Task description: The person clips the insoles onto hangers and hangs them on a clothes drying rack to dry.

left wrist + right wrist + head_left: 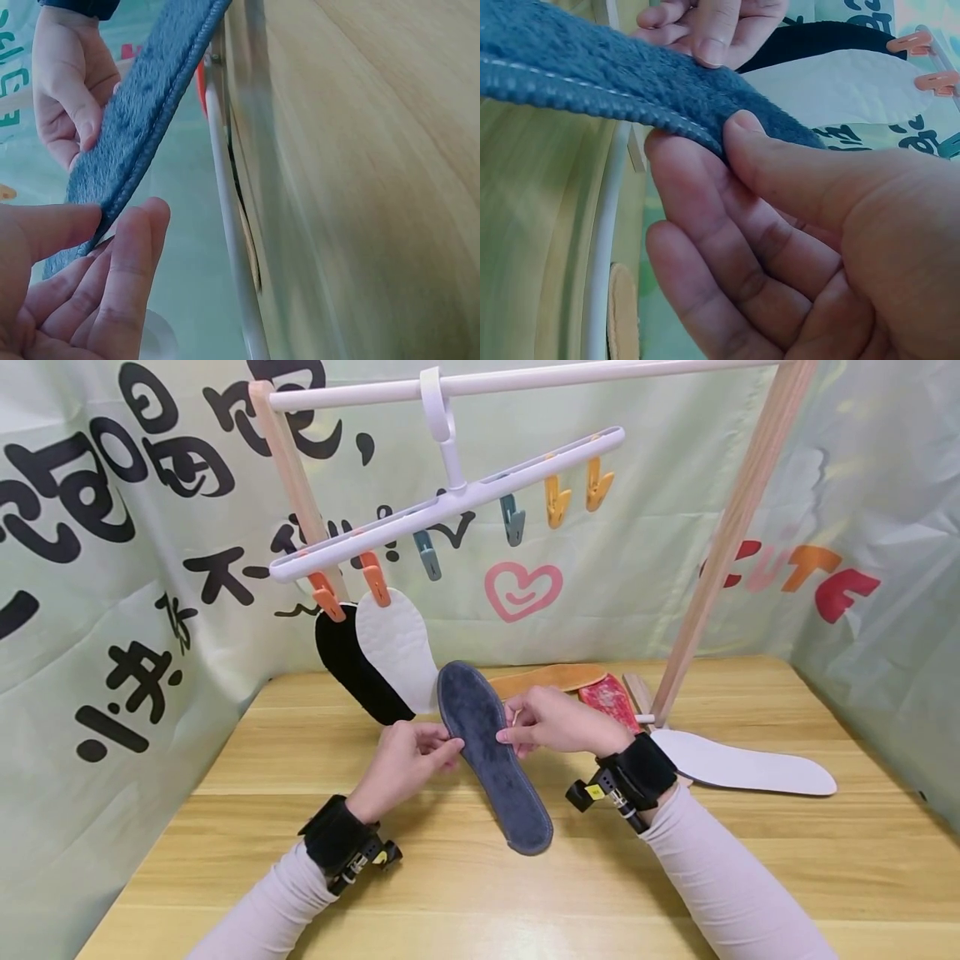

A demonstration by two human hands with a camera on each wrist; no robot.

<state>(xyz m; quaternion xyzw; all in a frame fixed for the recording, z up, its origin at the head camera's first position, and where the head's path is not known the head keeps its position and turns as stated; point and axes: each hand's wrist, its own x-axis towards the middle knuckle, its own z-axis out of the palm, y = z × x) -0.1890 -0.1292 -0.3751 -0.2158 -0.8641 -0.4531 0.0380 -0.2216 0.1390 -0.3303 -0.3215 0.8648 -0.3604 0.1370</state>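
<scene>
A dark grey fuzzy insole [491, 760] with a stitched edge is held up at a slant between both hands, its wide end up and away. My left hand [408, 764] pinches its left edge between thumb and fingers. On the opposite edge my right hand [551, 722] grips it the same way, thumb on the fuzzy face [667, 82]. Behind it, a white insole [397, 647] and a black insole [352, 660] hang from two orange clips [375, 578] on a white hanger [457, 502].
Teal clips [513, 520] and yellow clips [557, 502] hang with nothing in them. The hanger hooks over a white rod [600, 375] on a wooden frame [731, 552]. On the table [600, 893] lie an orange insole [551, 678], a red patterned one [609, 700] and a white one [742, 764].
</scene>
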